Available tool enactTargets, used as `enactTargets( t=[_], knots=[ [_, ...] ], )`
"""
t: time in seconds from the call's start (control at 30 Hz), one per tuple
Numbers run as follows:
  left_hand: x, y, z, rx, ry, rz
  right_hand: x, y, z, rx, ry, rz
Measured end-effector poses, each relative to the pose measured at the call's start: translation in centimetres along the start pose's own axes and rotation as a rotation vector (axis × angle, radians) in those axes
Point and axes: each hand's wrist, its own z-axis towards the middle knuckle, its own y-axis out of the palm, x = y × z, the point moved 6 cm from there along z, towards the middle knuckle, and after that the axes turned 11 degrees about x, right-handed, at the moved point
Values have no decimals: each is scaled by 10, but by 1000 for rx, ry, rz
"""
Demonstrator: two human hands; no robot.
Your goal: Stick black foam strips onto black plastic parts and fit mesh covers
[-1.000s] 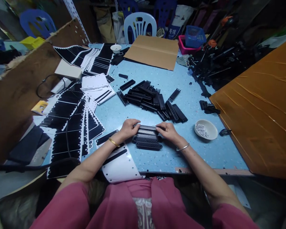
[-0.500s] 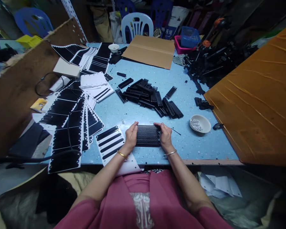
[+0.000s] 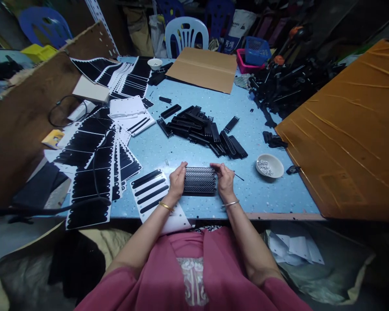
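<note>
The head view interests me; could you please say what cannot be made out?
Head view: left ends of the black strips, hidden by the left hand.
Head view: part of the white sheet, covered by the left forearm.
Head view: shapes of the silvery pieces in the white bowl, too small.
Head view: right end of the orange-brown panel, cut off by the picture's edge.

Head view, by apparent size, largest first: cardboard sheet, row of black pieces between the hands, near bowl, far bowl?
Cardboard sheet
Row of black pieces
Near bowl
Far bowl, though distance may shrink it
</note>
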Motion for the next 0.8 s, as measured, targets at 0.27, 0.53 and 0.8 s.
enactTargets(
  t=[0.27,0.53,0.8],
  knots=[
    [26,-100,-20,122,-26,-29,-65,-29,-58,-63,-326,-197],
    [31,-218,-130,383,-127,383,-76,14,-180,-631,-723,-238],
    [46,-137,-133,165,339,417,-47,-137,11,-52,-487,-957]
  ],
)
